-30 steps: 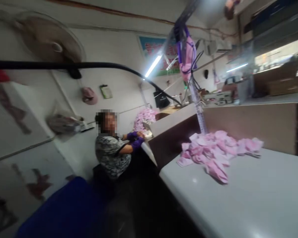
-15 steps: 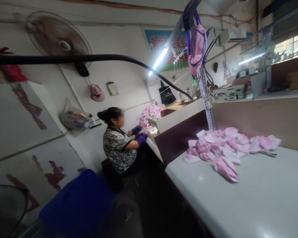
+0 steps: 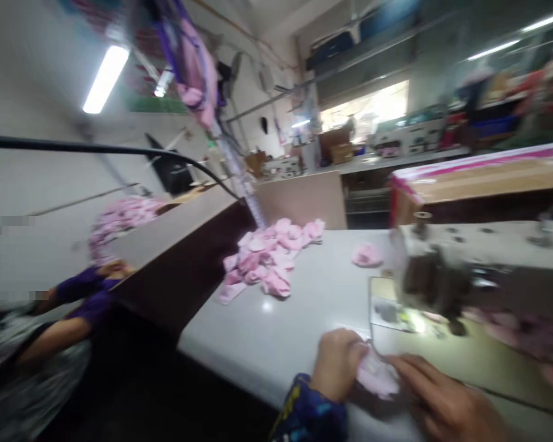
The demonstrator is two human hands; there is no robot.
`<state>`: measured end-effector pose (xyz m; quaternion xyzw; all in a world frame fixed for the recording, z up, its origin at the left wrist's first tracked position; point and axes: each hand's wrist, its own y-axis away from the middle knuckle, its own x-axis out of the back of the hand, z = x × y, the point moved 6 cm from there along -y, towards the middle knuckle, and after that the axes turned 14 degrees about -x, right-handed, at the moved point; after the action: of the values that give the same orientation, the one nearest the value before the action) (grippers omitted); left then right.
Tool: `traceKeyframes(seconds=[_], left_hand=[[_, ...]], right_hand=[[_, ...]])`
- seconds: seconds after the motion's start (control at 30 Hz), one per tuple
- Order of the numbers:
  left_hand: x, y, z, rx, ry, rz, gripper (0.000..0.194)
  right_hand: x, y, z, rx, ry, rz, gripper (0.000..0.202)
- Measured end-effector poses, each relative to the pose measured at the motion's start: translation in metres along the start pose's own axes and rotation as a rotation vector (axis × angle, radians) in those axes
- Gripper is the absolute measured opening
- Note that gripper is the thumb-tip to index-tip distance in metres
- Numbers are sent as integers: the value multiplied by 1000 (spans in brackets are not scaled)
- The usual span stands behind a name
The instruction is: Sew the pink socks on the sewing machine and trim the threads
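Observation:
My left hand (image 3: 338,362), in a dark patterned sleeve, is closed on the left edge of a small pink fabric piece (image 3: 378,376) near the table's front edge. From the other side my right hand (image 3: 456,399) pinches the fabric's right edge, its fingers blurred by motion. A sewing machine (image 3: 493,245) stands just beyond and to the right, its lamp lighting the needle area. More pink fabric (image 3: 511,328) lies under the machine's arm. Farther back on the white table (image 3: 322,288) are a heap of pink pieces (image 3: 262,255) and one separate pink piece (image 3: 367,255).
A co-worker's purple-sleeved arm (image 3: 80,307) reaches to the bench at left, behind a dark partition (image 3: 188,276). A metal post (image 3: 242,178) rises behind the heap. A black hose (image 3: 120,147) crosses the upper left. A cardboard box (image 3: 479,175) stands behind the machine.
The view has swung right and down. Both my hands, the fabric piece and the sewing machine now show; the co-worker and the pink heap have shifted left in the picture.

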<state>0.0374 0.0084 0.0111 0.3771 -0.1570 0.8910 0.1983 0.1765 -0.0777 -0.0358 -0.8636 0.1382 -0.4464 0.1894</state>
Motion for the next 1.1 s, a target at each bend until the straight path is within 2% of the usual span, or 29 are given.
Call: traceKeyframes(seconds=[0.07,0.13,0.23,0.37,0.47,0.53,0.67,0.8,0.97,1.1], left_hand=[[3,-18,5,-66,-50,-60,16],[0,-33,9,-112,-75,-99,17],[-8,-51,14,-186,-76,-73,16],[-16,-62,14,-264,9,14,12],[-17,-63,11,-275,53,5,13],[-11,-59,11,-256,26,25,10],[3,-46,16,-221,-190,64,11],[-1,-37,23,-254,-366,-8,14],[-10,-44,15,-209,-280,-62,20],[-16,-56,11,-211,-165,-90,18]], right_hand=[[11,-14,-20,142,68,93,64],[7,-26,-37,253,138,-12,59],[1,-36,-43,220,220,-142,49],[-2,-35,-41,180,236,-152,43],[-3,-34,-39,166,243,-142,43],[-3,-34,-39,160,244,-146,44],[-3,-34,-43,180,277,-143,54],[0,-33,-44,189,287,-100,57],[8,-30,-43,221,248,4,58],[5,-33,-41,160,262,-47,57]])
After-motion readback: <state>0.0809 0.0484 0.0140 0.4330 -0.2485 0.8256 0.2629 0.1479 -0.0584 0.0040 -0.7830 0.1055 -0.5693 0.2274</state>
